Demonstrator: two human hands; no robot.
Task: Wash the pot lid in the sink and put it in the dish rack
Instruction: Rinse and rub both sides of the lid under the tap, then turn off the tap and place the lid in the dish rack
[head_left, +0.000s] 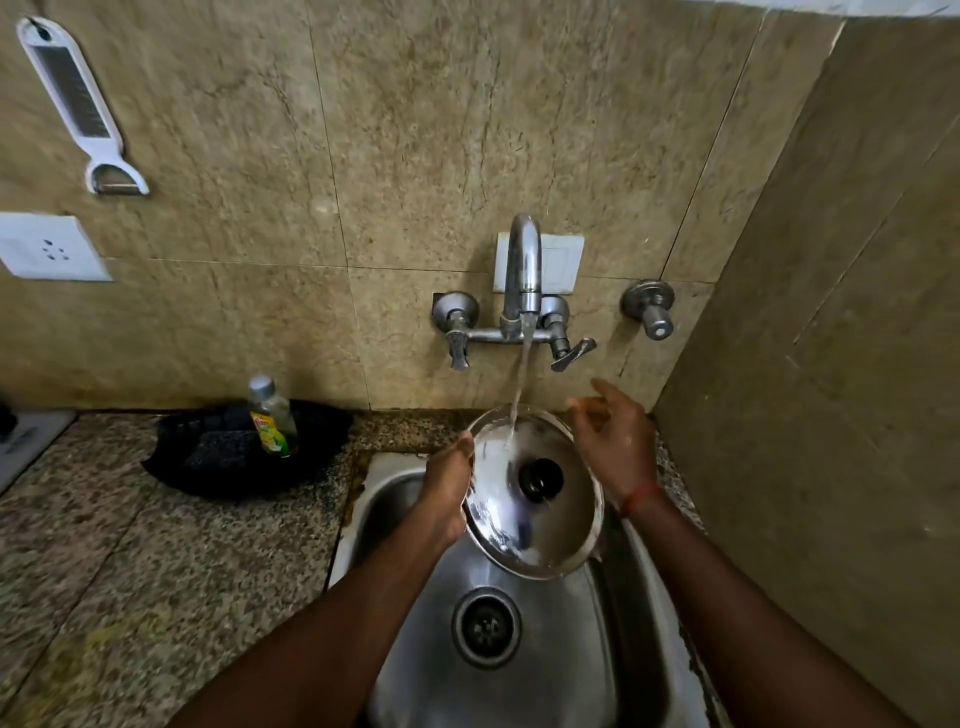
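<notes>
Over the steel sink, the pot lid tilts under the tap's stream, black knob facing up. Fingers of the left hand clamp its left rim; the right hand hovers released beside it. Rinsing well likely means turning the lid so water sweeps every edge.

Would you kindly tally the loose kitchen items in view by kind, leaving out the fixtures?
Pot lid: 1
Dish soap bottle: 1
Grater-peeler on the wall: 1
Dark cloth on the counter: 1
Total: 4
</notes>
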